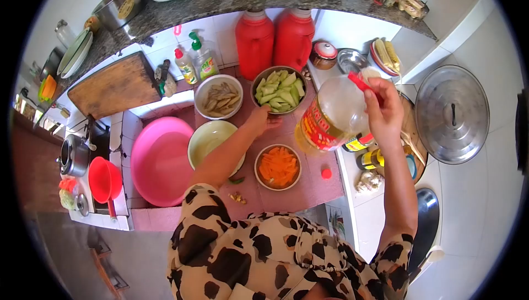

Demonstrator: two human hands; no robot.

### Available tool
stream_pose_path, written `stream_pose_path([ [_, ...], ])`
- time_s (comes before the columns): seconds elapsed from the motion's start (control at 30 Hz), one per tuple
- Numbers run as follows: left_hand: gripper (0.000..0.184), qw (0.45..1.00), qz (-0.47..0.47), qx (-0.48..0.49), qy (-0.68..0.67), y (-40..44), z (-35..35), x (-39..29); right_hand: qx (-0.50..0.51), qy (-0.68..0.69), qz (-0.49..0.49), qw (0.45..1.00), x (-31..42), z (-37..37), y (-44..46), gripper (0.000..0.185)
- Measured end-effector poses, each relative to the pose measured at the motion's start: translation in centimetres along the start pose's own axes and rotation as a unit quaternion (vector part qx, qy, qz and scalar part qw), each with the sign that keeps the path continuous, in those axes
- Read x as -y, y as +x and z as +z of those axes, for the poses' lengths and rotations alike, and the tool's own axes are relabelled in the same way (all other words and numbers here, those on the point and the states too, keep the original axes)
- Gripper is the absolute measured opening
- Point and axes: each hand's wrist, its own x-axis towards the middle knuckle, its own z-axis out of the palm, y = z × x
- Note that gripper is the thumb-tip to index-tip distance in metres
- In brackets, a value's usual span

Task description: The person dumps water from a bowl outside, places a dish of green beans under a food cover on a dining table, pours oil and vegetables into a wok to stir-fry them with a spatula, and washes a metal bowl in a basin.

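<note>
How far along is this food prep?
The orange pieces and green pieces look cut and sorted apart. The right hand holds the oil bottle; a red cap lies loose. Perhaps left: the garlic, which looks whole, and combining the pieces.

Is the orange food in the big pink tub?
No, the orange pieces are in a small round bowl, away from the pink tub.

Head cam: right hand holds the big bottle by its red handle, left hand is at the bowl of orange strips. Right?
Not quite: the left hand is at the bowl of green slices, not the orange strips; the head view shows it. The right hand does hold the big bottle by its red handle.
</note>
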Motion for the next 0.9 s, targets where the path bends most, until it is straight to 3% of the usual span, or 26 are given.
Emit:
stream_pose_path([
  [0.23,0.039,0.991,0.053,-0.005,0.123,-12.6,-4.2,-3.7,-0.009,-0.022,-0.121,0.992,-9.0,5.5,5.5,0.012],
  [0.43,0.044,0.989,0.041,-0.04,0.138,-21.5,-7.6,-1.1,-0.01,-0.135,-0.177,0.975,-9.4,8.7,7.0,0.013],
  [0.47,0.045,0.989,0.048,-0.038,0.135,-22.5,-7.7,-0.1,0.019,-0.162,-0.142,0.976,-9.3,8.9,6.8,0.017],
  [0.6,0.045,0.991,0.011,-0.04,0.127,-25.5,-7.2,3.8,0.064,-0.253,-0.176,0.949,-9.9,9.2,5.2,0.035],
  [0.63,0.045,0.991,0.002,-0.034,0.127,-25.4,-7.1,4.7,0.056,-0.338,-0.215,0.915,-7.2,9.0,4.6,0.044],
  [0.67,0.045,0.991,-0.008,-0.016,0.132,-24.8,-6.6,5.6,-0.005,-0.375,-0.203,0.904,-7.1,8.8,3.7,0.05],
  [0.73,0.041,0.994,-0.009,0.01,0.111,-25.2,-3.9,5.6,-0.027,-0.37,-0.236,0.898,-7.7,7.5,0.1,0.053],
  [0.77,0.042,0.994,-0.019,0.022,0.102,-25.2,-3.2,6.2,-0.029,-0.321,-0.189,0.928,-7.8,6.5,-3.5,0.053],
  [0.8,0.045,0.997,-0.022,0.035,0.068,-25.1,-2.4,7.1,-0.043,-0.291,-0.223,0.929,-9.0,5.7,-7.3,0.049],
  [0.87,0.048,0.994,-0.013,0.046,0.099,-24.8,-1.9,7.8,0.019,-0.273,-0.15,0.95,-10.2,4.2,-15.6,0.043],
  [0.9,0.049,0.993,-0.015,0.04,0.111,-24.8,-1.4,7.8,0.042,-0.247,-0.061,0.966,-10.5,3.4,-19.8,0.041],
])
